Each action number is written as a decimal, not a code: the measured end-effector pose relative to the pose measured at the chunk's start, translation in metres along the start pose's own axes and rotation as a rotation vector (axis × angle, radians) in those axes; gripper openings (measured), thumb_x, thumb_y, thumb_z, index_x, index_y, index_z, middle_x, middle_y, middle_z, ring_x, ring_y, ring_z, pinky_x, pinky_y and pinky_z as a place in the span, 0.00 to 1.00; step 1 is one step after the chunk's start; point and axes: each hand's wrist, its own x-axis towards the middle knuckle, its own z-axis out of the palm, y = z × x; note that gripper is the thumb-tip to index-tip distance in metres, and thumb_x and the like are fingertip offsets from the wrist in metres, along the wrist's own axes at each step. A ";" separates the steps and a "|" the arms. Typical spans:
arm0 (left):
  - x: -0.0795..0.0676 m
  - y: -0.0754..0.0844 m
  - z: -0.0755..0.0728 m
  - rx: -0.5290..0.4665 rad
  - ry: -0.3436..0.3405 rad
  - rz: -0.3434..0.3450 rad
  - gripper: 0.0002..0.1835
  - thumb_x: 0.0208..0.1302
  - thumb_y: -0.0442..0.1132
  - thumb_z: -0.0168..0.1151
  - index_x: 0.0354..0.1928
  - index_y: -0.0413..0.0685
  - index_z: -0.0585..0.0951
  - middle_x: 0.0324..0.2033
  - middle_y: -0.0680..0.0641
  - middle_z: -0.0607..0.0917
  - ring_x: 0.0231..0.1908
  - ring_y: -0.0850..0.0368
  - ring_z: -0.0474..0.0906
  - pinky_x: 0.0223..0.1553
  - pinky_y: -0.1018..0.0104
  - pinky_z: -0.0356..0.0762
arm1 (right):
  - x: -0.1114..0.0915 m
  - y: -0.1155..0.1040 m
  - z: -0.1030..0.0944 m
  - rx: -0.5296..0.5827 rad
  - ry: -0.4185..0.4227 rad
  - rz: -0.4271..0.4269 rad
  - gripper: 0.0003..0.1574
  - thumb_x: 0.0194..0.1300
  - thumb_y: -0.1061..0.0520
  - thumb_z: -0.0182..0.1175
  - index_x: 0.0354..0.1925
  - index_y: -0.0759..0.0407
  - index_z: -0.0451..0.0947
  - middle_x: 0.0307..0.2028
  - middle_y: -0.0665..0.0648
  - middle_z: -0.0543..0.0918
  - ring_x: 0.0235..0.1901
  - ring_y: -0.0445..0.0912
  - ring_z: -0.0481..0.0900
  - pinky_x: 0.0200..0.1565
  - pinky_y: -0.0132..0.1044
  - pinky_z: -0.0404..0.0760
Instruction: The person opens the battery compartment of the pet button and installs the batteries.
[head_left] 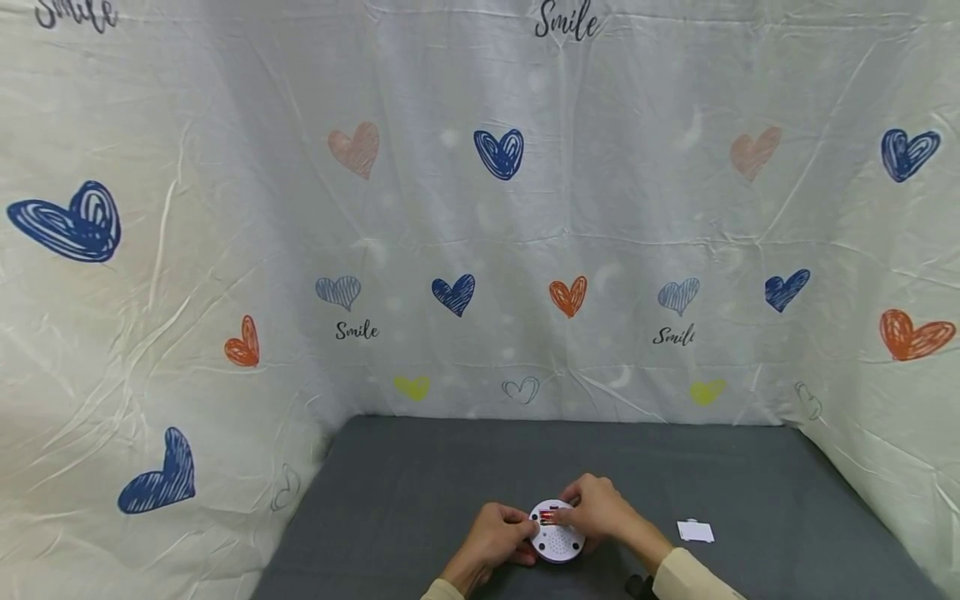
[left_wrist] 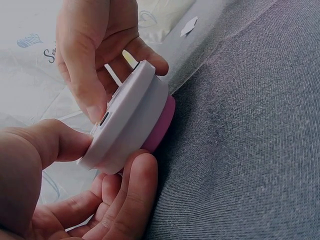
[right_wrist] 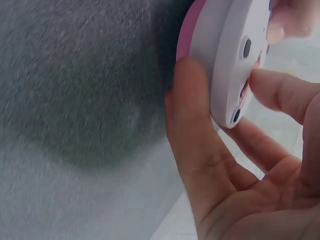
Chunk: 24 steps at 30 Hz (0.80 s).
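Observation:
A round white device point(head_left: 558, 547) with a pink underside is held between both hands, its back with small holes and dark feet facing up. Red-wrapped batteries point(head_left: 546, 517) show in the open battery compartment on that back. My left hand point(head_left: 492, 535) pinches the left rim, thumb on the top edge and fingers beneath. On the other side, my right hand point(head_left: 597, 508) grips the device's edge with its fingers, while the thumb point(right_wrist: 280, 92) presses at the batteries. In the left wrist view, the pink base point(left_wrist: 162, 122) is close over the grey cloth.
A small white battery cover point(head_left: 695, 531) lies on the grey table point(head_left: 420, 467) to the right. Something black point(head_left: 639, 586) sits by the right sleeve. A white curtain point(head_left: 450, 208) printed with hearts encloses the back and sides.

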 end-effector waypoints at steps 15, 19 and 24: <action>0.001 0.001 -0.001 -0.004 0.010 -0.011 0.11 0.68 0.28 0.66 0.48 0.26 0.86 0.33 0.43 0.91 0.28 0.58 0.89 0.30 0.63 0.94 | -0.017 0.017 -0.063 -0.205 0.184 -0.016 0.04 0.69 0.56 0.72 0.38 0.54 0.93 0.34 0.46 0.91 0.33 0.40 0.85 0.37 0.42 0.88; 0.000 0.001 -0.001 -0.012 0.003 -0.007 0.11 0.67 0.28 0.66 0.48 0.26 0.86 0.32 0.43 0.90 0.27 0.58 0.89 0.30 0.63 0.94 | -0.025 0.026 -0.081 -0.225 0.197 -0.005 0.05 0.69 0.56 0.73 0.40 0.56 0.92 0.35 0.47 0.92 0.35 0.41 0.86 0.39 0.44 0.89; -0.001 0.001 -0.002 -0.024 -0.009 -0.002 0.11 0.67 0.27 0.66 0.47 0.26 0.86 0.32 0.43 0.90 0.27 0.57 0.89 0.30 0.64 0.94 | -0.037 0.041 -0.102 -0.298 0.182 -0.014 0.10 0.66 0.57 0.76 0.44 0.60 0.91 0.38 0.49 0.91 0.38 0.44 0.86 0.40 0.45 0.90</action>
